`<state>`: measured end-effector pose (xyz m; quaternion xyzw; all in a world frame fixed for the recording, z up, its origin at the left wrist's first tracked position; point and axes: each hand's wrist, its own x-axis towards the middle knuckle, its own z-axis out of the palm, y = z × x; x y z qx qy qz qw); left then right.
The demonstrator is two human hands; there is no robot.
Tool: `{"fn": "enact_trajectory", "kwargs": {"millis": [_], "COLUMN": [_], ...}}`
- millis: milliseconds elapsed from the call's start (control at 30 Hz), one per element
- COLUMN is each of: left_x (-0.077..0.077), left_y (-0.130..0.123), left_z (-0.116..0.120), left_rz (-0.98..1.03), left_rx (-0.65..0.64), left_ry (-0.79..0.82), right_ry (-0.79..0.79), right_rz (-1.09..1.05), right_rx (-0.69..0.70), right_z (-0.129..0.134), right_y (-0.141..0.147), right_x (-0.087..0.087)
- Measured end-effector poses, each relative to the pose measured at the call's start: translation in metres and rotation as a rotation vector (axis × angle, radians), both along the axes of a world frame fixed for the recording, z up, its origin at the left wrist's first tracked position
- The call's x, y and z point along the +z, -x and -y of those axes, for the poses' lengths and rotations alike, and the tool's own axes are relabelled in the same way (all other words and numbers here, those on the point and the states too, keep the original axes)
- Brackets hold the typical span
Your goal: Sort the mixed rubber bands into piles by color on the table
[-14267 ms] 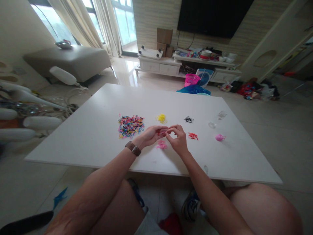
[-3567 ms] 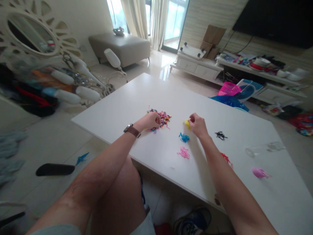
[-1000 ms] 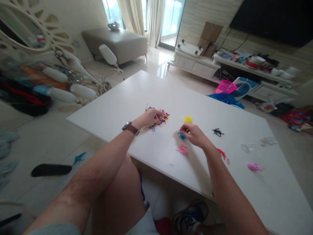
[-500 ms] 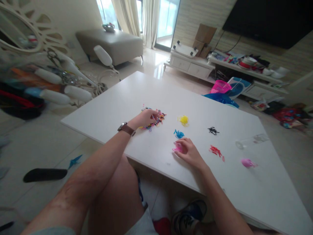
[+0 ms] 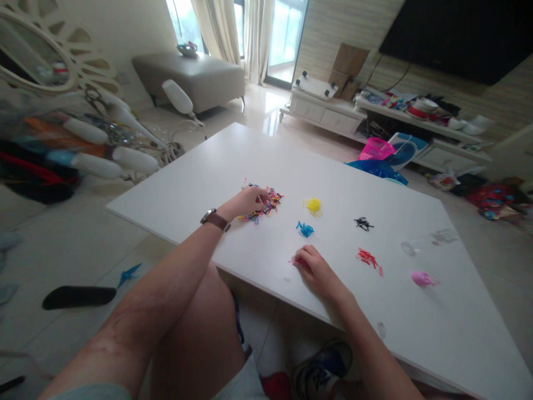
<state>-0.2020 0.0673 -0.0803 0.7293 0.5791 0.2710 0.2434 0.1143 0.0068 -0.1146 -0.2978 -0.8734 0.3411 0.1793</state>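
Observation:
My left hand [image 5: 252, 201], with a watch [image 5: 215, 220] on its wrist, rests over a pile of mixed-colour small rubber bands [image 5: 272, 206]. Its fingers are bent together at the pile, and what lies between the tips is too small to make out. Closer to the table edge, my right hand [image 5: 314, 266] is closed over pink rubber bands [image 5: 306, 261], mostly hidden under the fingers. Just beyond it lies a blue heap of bands [image 5: 305, 229], with a yellow heap [image 5: 313, 206] farther back. Red bands [image 5: 368, 258] and black bands [image 5: 363, 224] lie to the right.
On the right of the white table [image 5: 266, 155] are a clear plastic bottle [image 5: 427, 241] on its side and a pink-purple object [image 5: 422, 279]. A small transparent piece [image 5: 381, 330] lies by my right forearm. White lamp-like parts [image 5: 135, 159] stand left of the table.
My right hand has closed down over the pink bands and drawn slightly toward me, covering most of them. My left hand stays at the mixed pile.

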Motion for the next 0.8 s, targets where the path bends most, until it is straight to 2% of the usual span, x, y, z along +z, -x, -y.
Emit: {"fn": "enact_trajectory", "kwargs": {"millis": [167, 400, 567, 700, 800], "left_x": [-0.001, -0.009, -0.015, -0.02, -0.02], "left_y": [0.0, -0.002, -0.006, -0.014, -0.021], "left_z": [-0.002, -0.005, -0.006, -0.007, -0.006], "left_rz": [0.012, 0.04, 0.174, 0.282, 0.383], "left_rx": [-0.001, -0.072, -0.133, -0.191, -0.24], "left_ry": [0.025, 0.056, 0.102, 0.134, 0.172], "right_ry": [0.065, -0.09, -0.137, -0.115, -0.086], "right_rz": [-0.024, -0.147, -0.135, -0.151, -0.191], "right_rx": [0.023, -0.127, -0.17, -0.212, -0.192], "right_z": [0.012, -0.006, -0.028, -0.046, -0.058], "right_y": [-0.008, -0.003, 0.018, 0.047, 0.067], "right_x": [0.008, 0.019, 0.022, 0.021, 0.019]}}
